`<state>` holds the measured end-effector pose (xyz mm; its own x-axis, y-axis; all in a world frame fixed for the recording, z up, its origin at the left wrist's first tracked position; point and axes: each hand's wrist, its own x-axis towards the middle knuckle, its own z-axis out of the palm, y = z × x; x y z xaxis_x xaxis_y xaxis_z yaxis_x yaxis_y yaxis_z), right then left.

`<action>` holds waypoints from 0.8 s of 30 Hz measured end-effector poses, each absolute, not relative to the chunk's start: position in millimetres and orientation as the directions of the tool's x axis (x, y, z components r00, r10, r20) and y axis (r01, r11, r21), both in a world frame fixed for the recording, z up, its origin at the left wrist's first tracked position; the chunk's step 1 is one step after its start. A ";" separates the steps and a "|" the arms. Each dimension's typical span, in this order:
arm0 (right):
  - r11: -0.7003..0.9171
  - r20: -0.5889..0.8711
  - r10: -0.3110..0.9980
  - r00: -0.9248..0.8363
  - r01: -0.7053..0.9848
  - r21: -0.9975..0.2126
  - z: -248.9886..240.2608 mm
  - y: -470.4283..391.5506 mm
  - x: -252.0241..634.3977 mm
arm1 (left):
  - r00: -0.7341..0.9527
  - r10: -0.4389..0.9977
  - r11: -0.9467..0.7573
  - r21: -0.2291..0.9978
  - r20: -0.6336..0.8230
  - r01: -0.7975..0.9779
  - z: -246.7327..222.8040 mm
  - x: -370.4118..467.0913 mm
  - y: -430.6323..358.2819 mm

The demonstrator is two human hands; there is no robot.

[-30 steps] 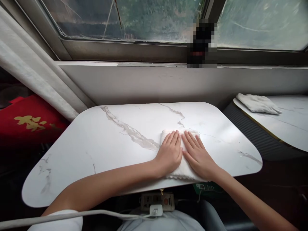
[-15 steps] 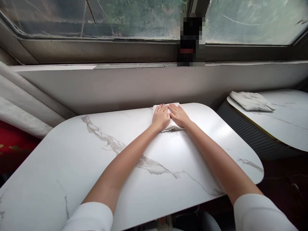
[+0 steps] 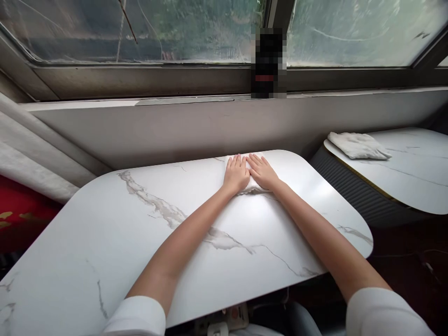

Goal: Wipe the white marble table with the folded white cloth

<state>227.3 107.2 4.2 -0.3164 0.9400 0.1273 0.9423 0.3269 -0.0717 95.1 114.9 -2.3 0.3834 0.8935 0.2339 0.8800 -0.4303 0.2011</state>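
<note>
Both arms reach across a white marble-patterned table (image 3: 133,252) toward its far edge. Under my palms lies a folded white cloth (image 3: 252,187), pressed flat on the tabletop and mostly covered. My left hand (image 3: 237,174) rests on the cloth's left part with its fingers stretched out. Beside it my right hand (image 3: 262,172) lies flat on the right part, fingers extended too. The two hands nearly meet at the thumbs, and neither is wrapped round anything.
A second marbled table (image 3: 420,182) stands at the right with a folded white cloth (image 3: 359,145) near its corner. Behind the tables run a low wall (image 3: 168,133) and windows. A pixelated dark object (image 3: 268,65) is on the sill; a pale curtain (image 3: 31,154) hangs at left.
The camera view has shifted slightly. My hands stay flat on the cloth near the far edge; little movement across the table shows.
</note>
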 end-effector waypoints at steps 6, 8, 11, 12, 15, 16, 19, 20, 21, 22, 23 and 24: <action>0.375 0.129 0.921 -0.367 0.926 -0.042 2.2 15.8 250.6 | 0.469 0.848 -0.520 0.215 0.246 0.827 -3.1 107.1 27.2; 0.396 0.159 0.909 -0.386 0.918 -0.032 1.3 -20.7 258.5 | 0.502 0.831 -0.551 0.230 0.240 0.802 -2.0 111.4 -6.2; 0.415 0.216 0.889 -0.404 0.910 -0.006 1.0 -72.3 267.5 | 0.568 0.791 -0.611 0.245 0.227 0.753 1.0 117.4 -50.1; 0.413 0.231 0.886 -0.403 0.911 0.003 1.2 -87.2 269.6 | 0.591 0.775 -0.632 0.245 0.222 0.736 2.1 119.1 -61.9; 0.390 0.258 0.887 -0.382 0.920 0.021 1.6 -120.4 273.3 | 0.651 0.730 -0.684 0.233 0.209 0.692 4.9 122.1 -86.7; 0.380 0.261 0.891 -0.372 0.925 0.022 1.6 -127.2 274.0 | 0.665 0.718 -0.696 0.226 0.205 0.682 5.6 122.5 -91.3; 0.354 0.252 0.904 -0.344 0.935 0.007 0.9 -134.8 276.0 | 0.689 0.698 -0.716 0.199 0.196 0.669 6.8 123.1 -95.5; 0.345 0.241 0.911 -0.334 0.939 -0.003 0.5 -133.6 276.9 | 0.693 0.695 -0.719 0.191 0.194 0.668 6.9 123.4 -93.9; 0.332 0.225 0.920 -0.321 0.943 -0.013 0.1 -130.6 277.9 | 0.696 0.692 -0.722 0.186 0.193 0.667 6.9 124.1 -91.0; 0.314 0.206 0.930 -0.303 0.949 -0.023 -0.2 -126.0 279.1 | 0.697 0.691 -0.723 0.184 0.190 0.666 6.8 125.3 -86.6; 0.292 0.187 0.941 -0.281 0.956 -0.032 -0.5 -119.6 280.3 | 0.698 0.691 -0.722 0.185 0.188 0.666 6.5 126.9 -80.8; 0.268 0.169 0.951 -0.258 0.963 -0.040 -0.7 -111.3 281.7 | 0.695 0.694 -0.720 0.188 0.186 0.668 6.1 129.1 -73.4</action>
<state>281.7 -111.3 -0.7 -0.2580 0.9512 0.1693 0.9625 0.2682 -0.0403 129.1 -73.4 6.1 0.6954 0.6941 0.1863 0.6681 -0.7199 0.1881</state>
